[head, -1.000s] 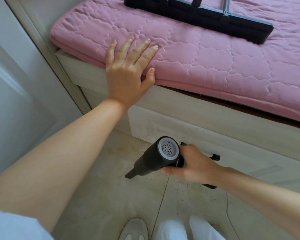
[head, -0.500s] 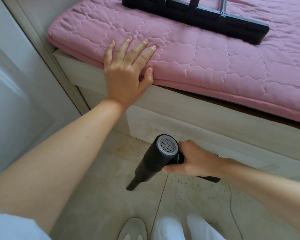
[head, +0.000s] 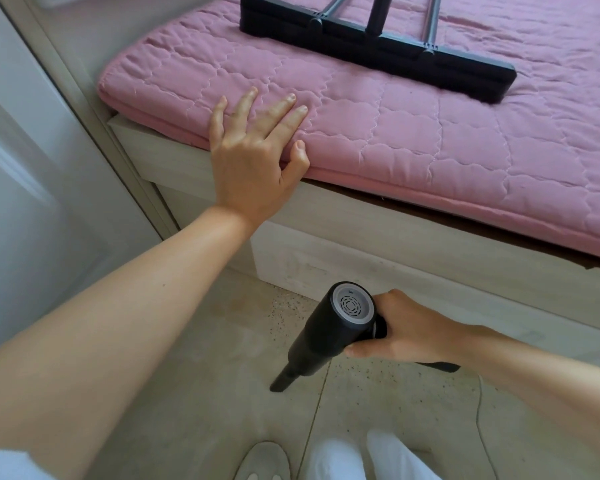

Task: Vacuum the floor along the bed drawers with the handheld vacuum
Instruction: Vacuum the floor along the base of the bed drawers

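My right hand (head: 406, 329) grips the handle of a black handheld vacuum (head: 329, 330), whose grey vented rear cap faces me. Its narrow nozzle points down and to the left, its tip just above the beige tiled floor (head: 201, 386). Dark specks lie scattered on the tiles near the whitish bed drawer front (head: 343, 265). My left hand (head: 253, 154) rests flat with spread fingers on the edge of the pink quilted mattress pad (head: 430, 133), thumb tucked at its rim.
A black wide broom head (head: 378, 46) with metal rods lies on the pad at the back. A white door (head: 32, 202) and its frame stand at the left. My slipper (head: 264, 460) and white trouser leg (head: 361, 459) are at the bottom edge. A thin cord (head: 478, 410) trails on the tiles.
The vacuum's nozzle has swung downward and back toward me, away from the drawer. My left hand stays on the pad.
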The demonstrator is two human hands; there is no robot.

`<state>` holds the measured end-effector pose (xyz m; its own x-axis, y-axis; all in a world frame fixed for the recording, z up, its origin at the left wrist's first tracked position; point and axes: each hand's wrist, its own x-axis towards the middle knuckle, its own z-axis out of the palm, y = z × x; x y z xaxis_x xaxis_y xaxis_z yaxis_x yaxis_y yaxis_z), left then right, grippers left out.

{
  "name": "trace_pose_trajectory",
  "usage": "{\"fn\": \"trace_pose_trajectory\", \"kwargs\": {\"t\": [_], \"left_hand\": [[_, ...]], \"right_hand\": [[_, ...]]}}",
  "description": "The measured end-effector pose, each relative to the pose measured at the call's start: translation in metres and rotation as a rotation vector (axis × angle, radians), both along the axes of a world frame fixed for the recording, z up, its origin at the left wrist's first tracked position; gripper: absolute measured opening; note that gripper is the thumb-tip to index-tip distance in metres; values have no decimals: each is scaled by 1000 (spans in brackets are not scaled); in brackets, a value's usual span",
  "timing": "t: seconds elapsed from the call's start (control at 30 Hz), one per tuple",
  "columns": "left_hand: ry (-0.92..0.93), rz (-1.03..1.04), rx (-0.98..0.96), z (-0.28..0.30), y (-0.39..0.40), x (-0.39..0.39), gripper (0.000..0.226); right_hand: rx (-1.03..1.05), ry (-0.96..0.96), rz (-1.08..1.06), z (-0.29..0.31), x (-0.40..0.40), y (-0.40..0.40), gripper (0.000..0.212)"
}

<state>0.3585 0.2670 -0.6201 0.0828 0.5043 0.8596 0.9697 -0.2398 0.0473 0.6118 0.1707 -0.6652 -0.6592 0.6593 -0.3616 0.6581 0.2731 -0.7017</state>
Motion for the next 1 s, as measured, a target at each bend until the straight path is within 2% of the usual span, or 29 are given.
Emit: {"fn": "trace_pose_trajectory", "kwargs": {"t": [0.23,0.4,0.73,0.87,1.0], "left_hand": [[41,-47,-8,7,-2,23,42],[37,-51,-8,4,0,30,44],[47,-45,15,-5,2,26,42],[47,-42,23,-6,2,26,42],[58,-44,38,-7,2,25,43]], "right_hand": [[36,8,-39,3,9,0,40],[-18,-16,6,4,15,-1,32],[44,58,-126,-7,5,-8,41],[29,50,-104,-8,4,-9,50],[24,47,-105,-10,1,-8,48]]}}
